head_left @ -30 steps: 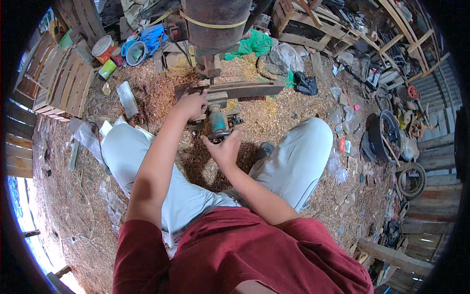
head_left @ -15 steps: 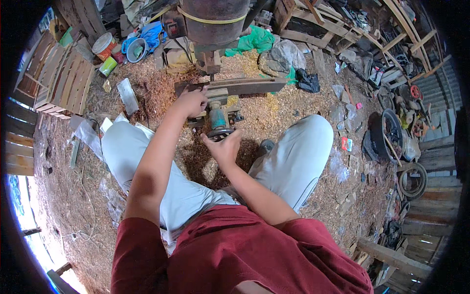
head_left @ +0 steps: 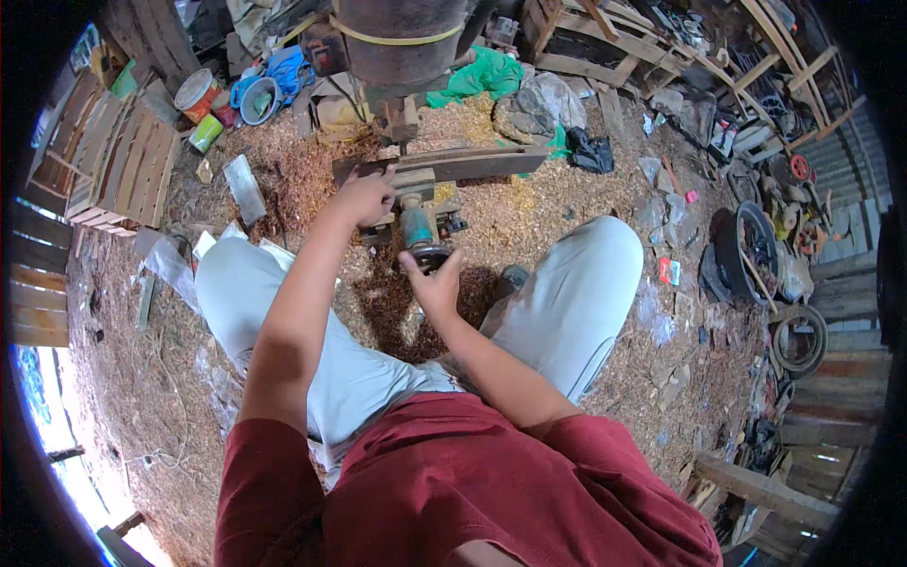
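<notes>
Occlusions first: the left hand [head_left: 364, 198] covers part of the near face of the board [head_left: 482, 164] toward its left end. Two of its fingertips show apart at the board; rest of the fingers hidden, can't tell if they pinch it or just lie on it. Right hand [head_left: 436, 283] has thumb and fingers closed round the handwheel [head_left: 430, 253], thumb on the left side, fingers on the right; their undersides don't show. Top of the machine housing [head_left: 395, 47] is cut off by the frame. Bit [head_left: 403, 148] is small and dim, and whether it meets the wood isn't readable.

Board: long, straight, dark brown, rough-looking timber, lying crosswise under the housing, just past the block of the vise [head_left: 416, 225]. Looks to touch that block; grip not confirmable.

Vise body is worn teal metal, rounded; wheel is dark and round. Housing is a dull, dark drum with a yellow band [head_left: 397, 40] around it. Floor [head_left: 510, 217] is covered in pale and reddish shavings. Slatted wood crate [head_left: 123, 161] far left, black round tub [head_left: 726, 250] right, contents a jumble.
</notes>
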The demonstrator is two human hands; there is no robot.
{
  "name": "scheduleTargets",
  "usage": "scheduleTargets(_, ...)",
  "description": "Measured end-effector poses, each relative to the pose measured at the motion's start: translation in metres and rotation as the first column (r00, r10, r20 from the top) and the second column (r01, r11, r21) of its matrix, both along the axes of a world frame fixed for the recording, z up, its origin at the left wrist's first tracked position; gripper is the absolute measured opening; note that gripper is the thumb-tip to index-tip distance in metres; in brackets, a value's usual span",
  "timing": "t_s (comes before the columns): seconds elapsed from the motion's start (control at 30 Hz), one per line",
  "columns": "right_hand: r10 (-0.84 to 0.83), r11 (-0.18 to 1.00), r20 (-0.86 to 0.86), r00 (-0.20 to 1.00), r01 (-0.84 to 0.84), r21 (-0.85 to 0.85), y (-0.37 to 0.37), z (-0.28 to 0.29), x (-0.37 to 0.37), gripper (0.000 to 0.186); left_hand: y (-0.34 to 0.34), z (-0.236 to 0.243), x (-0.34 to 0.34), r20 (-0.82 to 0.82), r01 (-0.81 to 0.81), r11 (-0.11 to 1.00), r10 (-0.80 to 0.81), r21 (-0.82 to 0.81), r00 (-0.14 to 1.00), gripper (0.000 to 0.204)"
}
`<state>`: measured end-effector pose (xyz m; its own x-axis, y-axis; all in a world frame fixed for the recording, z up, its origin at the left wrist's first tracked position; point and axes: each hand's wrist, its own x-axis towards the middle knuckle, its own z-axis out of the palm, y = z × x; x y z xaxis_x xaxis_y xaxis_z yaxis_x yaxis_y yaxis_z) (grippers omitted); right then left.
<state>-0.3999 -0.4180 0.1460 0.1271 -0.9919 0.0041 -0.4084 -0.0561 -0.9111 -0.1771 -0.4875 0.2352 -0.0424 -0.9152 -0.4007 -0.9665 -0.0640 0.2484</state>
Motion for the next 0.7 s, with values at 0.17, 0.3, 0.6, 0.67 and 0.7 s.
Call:
scheduleTargets(0.17,-0.271,0.935,0.142,0.952,0.226,0.272,-0.018,-0.024,0.008,0.063,0.002,0.002,-0.001,0.002,0.016,1.000,-0.016,-0.014,1.000,0.015)
scheduleTargets(0.3,-0.430,0.871,0.121,0.895,0.376,0.317,-0.028,-0.031,-0.001,0.073,0.011,-0.003,0.003,0.005,-0.005,0.995,0.006,-0.099,1.000,0.009)
scheduleTargets(0.6,-0.361,0.820,0.299,0.883,0.148,0.554,-0.048,-0.052,-0.017,0.070,0.021,-0.023,-0.008,0.083,0.009,0.978,0.009,-0.208,0.997,0.005)
scheduleTargets(0.67,-0.446,0.724,0.612,0.653,-0.138,0.675,-0.054,-0.059,-0.024,0.089,0.015,-0.017,-0.016,0.077,0.021,0.975,-0.004,-0.221,0.997,0.006)
scheduleTargets(0.7,-0.449,0.733,0.615,0.648,-0.127,0.668,-0.062,-0.071,-0.032,0.089,0.008,-0.015,-0.020,0.074,0.041,0.972,-0.024,-0.232,0.997,0.007)
